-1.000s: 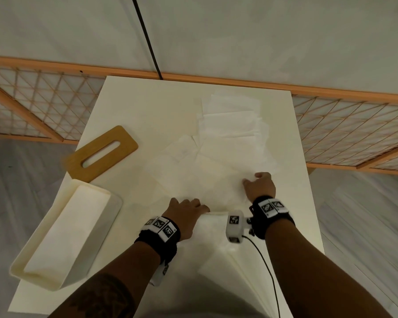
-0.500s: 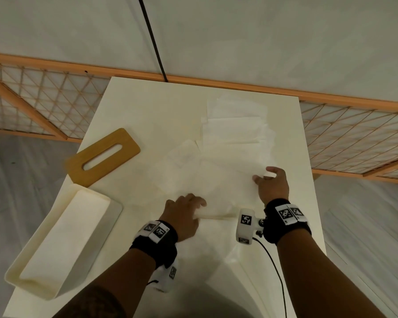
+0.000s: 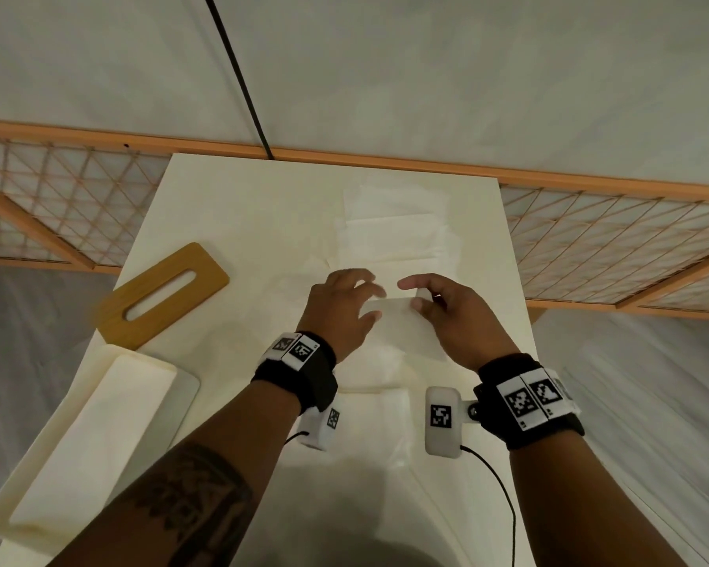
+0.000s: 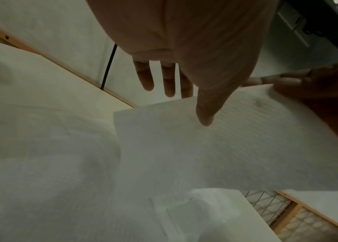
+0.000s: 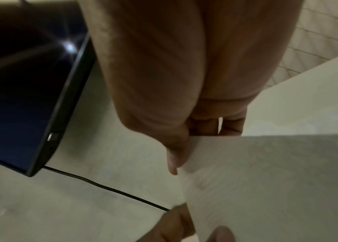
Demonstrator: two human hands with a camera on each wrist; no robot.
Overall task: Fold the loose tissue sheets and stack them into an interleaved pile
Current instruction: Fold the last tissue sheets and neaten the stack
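Lifting now: a tissue sheet [image 3: 391, 311] is raised between both hands above the middle of the table [image 3: 238, 206], over the loose sheets [image 3: 398, 239] spread behind it.
Left hand [image 3: 338, 311]: thumb pressed on the sheet's face, fingers straight behind its top edge, lightly pinching.
Right hand [image 3: 453, 311]: thumb and curled fingers pinching the sheet's right edge.
Doing it well: I'd keep both pinches level and the sheet taut, bring edge to edge squarely, then crease on the table; tissue is flimsy and will sag or tear if tugged.
Against a second ago: both hands were flat on the spread sheets near the table's front; now they're up and further forward, closer together, with one sheet off the surface.
Nearby: wooden lid [image 3: 162, 296] and white box [image 3: 91, 444] at left, apart from the work.
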